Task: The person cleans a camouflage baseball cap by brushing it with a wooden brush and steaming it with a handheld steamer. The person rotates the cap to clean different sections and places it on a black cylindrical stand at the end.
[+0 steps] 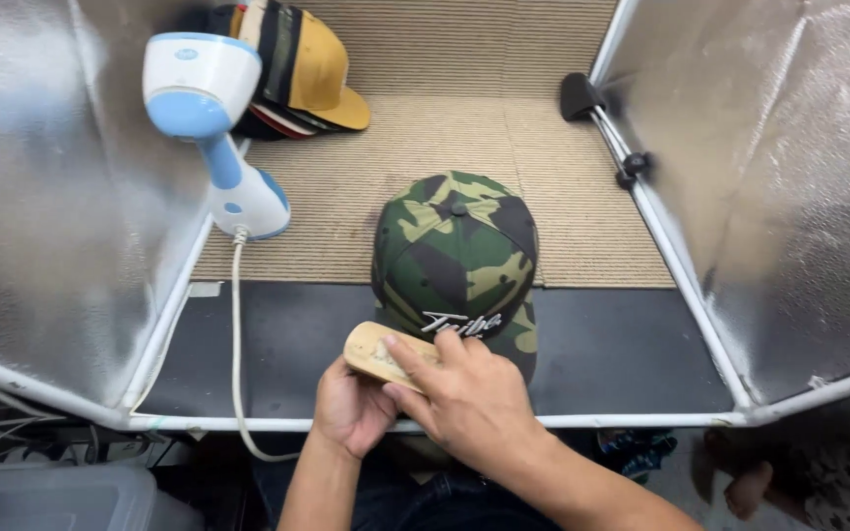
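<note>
Here the camouflage cap point(455, 258) sits just beyond both hands, brim toward them. The left hand point(351, 405) grips a wooden brush point(383, 355) touching the brim's left side — long axis crosswise — while the right hand's point(464, 393) fingers rest on it.

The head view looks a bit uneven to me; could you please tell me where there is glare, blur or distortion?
In the head view, the silver side panels throw soft, hazy glare; the camouflage cap and both hands, left and right, on the wooden brush are sharp and evenly lit; the frame's straight tubes splay outward, a wide-angle effect.
</note>
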